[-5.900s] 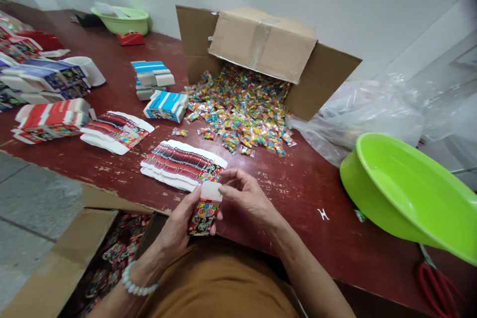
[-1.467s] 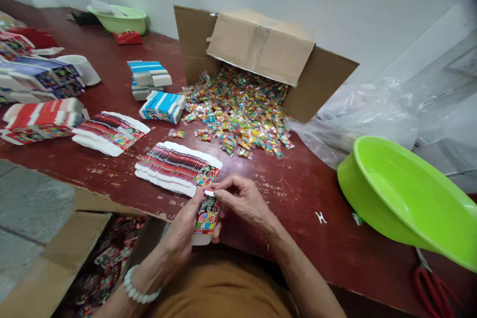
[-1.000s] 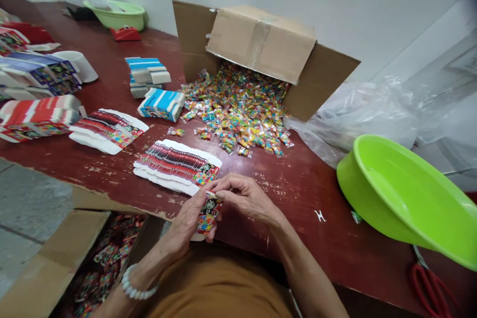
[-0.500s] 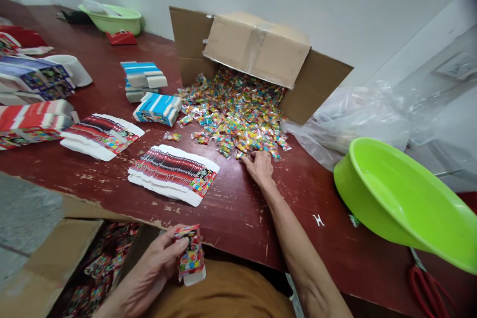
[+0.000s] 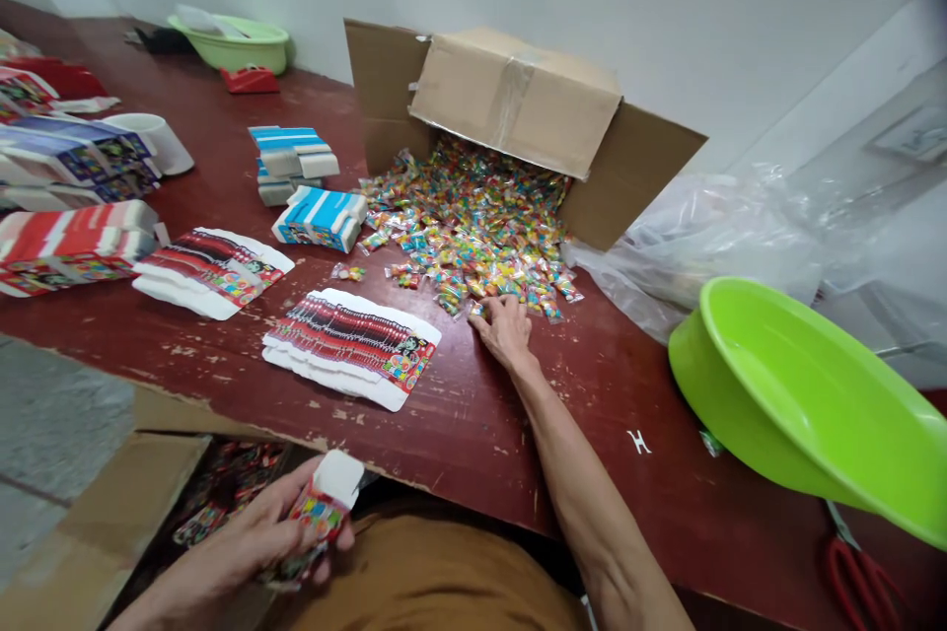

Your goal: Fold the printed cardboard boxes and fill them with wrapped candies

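Observation:
My left hand (image 5: 288, 532) is wrapped round a small printed candy box (image 5: 320, 513), held near the table's front edge with its white end flap (image 5: 340, 475) standing up towards the table. My right hand (image 5: 507, 330) reaches to the near edge of a heap of small clear candy packets (image 5: 480, 227). Its thumb and fingertips close on one candy packet (image 5: 477, 310) on the tabletop. Left of that hand lies a fanned stack of flat red-and-black cartons (image 5: 351, 345), and a second such stack (image 5: 214, 271) lies farther left.
Candy packets spill from a tipped cardboard box (image 5: 518, 104). A green basin (image 5: 799, 394) stands at right, with red-handled scissors (image 5: 850, 572) below it. Bundled blue cartons (image 5: 318, 217) and red cartons (image 5: 74, 242) are at left. An open carton (image 5: 96, 532) of filled boxes sits below the table's edge.
My left hand has moved left and down and turned the candy box, so its white flap now points up. My right hand has drawn slightly left, its fingers closing at a packet.

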A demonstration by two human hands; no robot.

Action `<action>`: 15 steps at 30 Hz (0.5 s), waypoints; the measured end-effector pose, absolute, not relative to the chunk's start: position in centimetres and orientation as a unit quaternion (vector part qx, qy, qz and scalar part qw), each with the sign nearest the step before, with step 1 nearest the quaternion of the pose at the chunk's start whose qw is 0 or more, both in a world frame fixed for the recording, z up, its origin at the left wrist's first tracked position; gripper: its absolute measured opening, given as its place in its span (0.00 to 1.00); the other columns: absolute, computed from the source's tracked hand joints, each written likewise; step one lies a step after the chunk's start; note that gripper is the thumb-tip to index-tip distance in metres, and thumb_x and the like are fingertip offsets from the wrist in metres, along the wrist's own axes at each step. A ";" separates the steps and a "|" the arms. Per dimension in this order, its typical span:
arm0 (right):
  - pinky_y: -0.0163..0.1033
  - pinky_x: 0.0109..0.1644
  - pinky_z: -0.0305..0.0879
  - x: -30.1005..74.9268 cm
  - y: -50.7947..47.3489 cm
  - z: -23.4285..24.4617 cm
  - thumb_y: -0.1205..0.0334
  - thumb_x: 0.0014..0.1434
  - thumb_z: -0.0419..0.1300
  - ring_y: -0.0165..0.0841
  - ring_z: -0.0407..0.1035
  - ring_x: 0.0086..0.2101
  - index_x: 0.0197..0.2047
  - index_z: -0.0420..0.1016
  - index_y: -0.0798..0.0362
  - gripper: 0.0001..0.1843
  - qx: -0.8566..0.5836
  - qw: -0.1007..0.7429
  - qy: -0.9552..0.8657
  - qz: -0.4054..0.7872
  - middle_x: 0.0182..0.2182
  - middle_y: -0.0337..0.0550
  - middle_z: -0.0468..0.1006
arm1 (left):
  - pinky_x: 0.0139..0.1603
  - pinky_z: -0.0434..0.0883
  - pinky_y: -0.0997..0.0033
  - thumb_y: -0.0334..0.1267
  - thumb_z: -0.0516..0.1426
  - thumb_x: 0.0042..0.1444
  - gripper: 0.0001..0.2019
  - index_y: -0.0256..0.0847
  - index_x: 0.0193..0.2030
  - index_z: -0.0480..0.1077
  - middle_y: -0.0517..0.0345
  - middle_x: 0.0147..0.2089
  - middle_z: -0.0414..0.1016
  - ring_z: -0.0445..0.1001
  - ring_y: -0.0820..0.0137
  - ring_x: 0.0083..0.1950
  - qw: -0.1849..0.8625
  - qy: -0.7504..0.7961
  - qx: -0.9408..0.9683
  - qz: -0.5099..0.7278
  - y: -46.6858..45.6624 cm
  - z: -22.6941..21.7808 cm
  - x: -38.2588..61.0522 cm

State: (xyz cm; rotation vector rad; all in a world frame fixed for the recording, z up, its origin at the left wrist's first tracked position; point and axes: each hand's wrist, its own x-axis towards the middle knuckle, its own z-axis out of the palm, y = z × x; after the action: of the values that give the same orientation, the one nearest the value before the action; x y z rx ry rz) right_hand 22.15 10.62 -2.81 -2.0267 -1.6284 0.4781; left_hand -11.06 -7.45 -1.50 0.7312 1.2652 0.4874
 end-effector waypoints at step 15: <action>0.39 0.48 0.66 18.4 1.5 2.2 0.58 0.63 0.61 0.33 0.69 0.41 0.42 0.76 0.51 0.08 -0.400 0.339 -0.697 0.489 0.39 0.41 0.74 | 0.24 0.65 0.75 0.37 0.59 0.53 0.18 0.43 0.51 0.62 0.66 0.30 0.71 0.66 0.76 0.21 0.727 0.430 0.429 0.321 -3.3 0.5 -2.1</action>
State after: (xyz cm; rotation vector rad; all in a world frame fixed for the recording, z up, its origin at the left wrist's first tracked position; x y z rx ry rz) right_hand 18.35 1.47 2.15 -1.0404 -1.8149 1.2741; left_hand -2.09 -3.26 0.52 0.9455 0.9482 0.7080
